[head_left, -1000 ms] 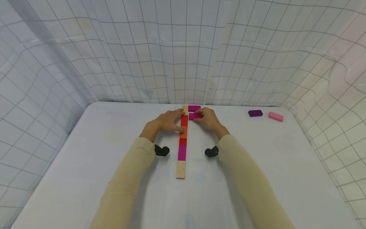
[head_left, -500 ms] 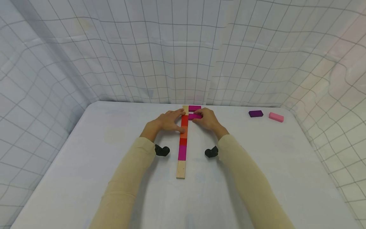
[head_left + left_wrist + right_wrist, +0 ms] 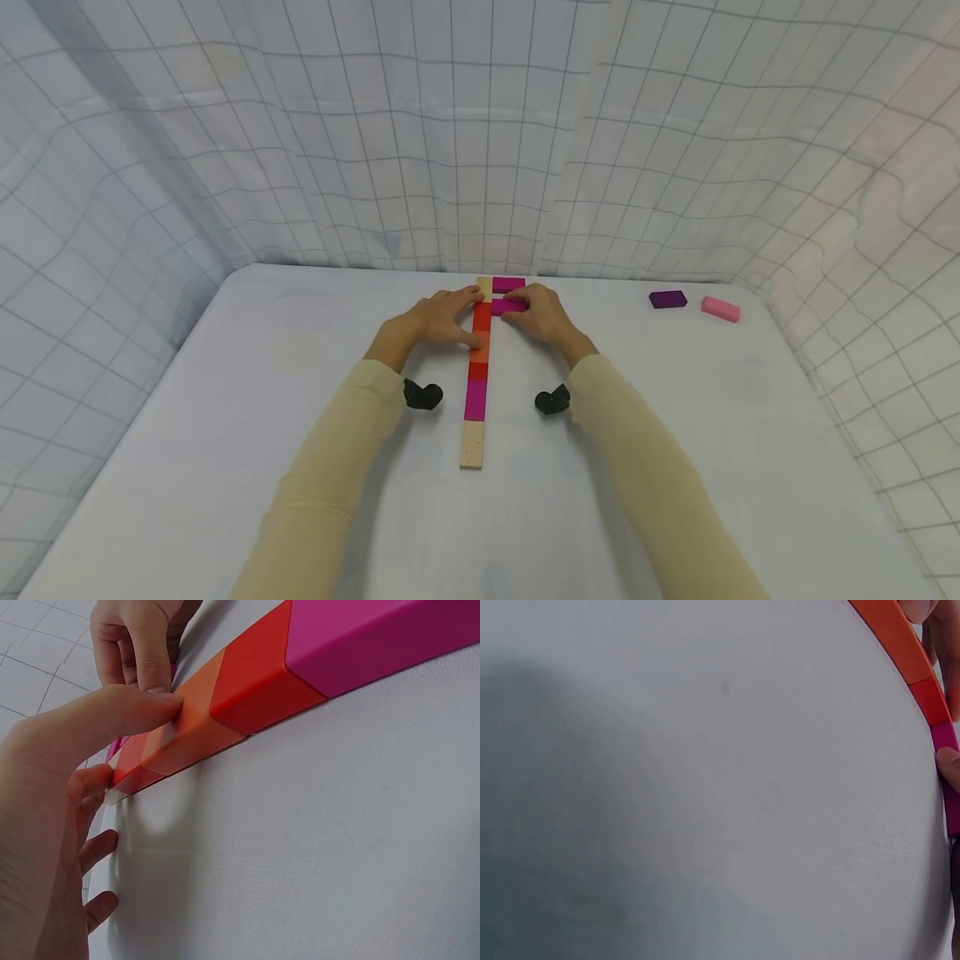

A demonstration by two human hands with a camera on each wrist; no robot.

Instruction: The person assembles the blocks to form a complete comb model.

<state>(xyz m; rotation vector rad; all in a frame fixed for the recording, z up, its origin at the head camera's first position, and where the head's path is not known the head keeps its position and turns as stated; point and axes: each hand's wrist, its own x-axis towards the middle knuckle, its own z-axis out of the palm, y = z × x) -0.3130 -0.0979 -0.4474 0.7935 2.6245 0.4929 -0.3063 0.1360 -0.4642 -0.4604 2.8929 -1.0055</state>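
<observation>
A straight row of blocks runs away from me down the middle in the head view: a wooden block [image 3: 472, 446], a magenta one [image 3: 476, 400], a red one [image 3: 477, 372], an orange one [image 3: 480, 348], another red and a far wooden block. My left hand [image 3: 438, 318] rests along the row's left side with fingers spread. Its thumb [image 3: 146, 711] lies on the orange block, and a fingertip touches near the far end. My right hand [image 3: 546, 315] pinches a magenta block [image 3: 505, 307] that sits crosswise against the row's right side. Its fingertips partly hide that block.
Beyond the held block, a second magenta block [image 3: 508, 284] lies crosswise beside the far wooden end. A dark purple block [image 3: 667, 299] and a pink block [image 3: 721, 308] lie at the back right of the white table [image 3: 225, 417]. Gridded white cloth [image 3: 360, 167] hangs around it.
My right hand has brought the magenta block slightly left, from just beside the row to up against it. The left hand has kept its place.
</observation>
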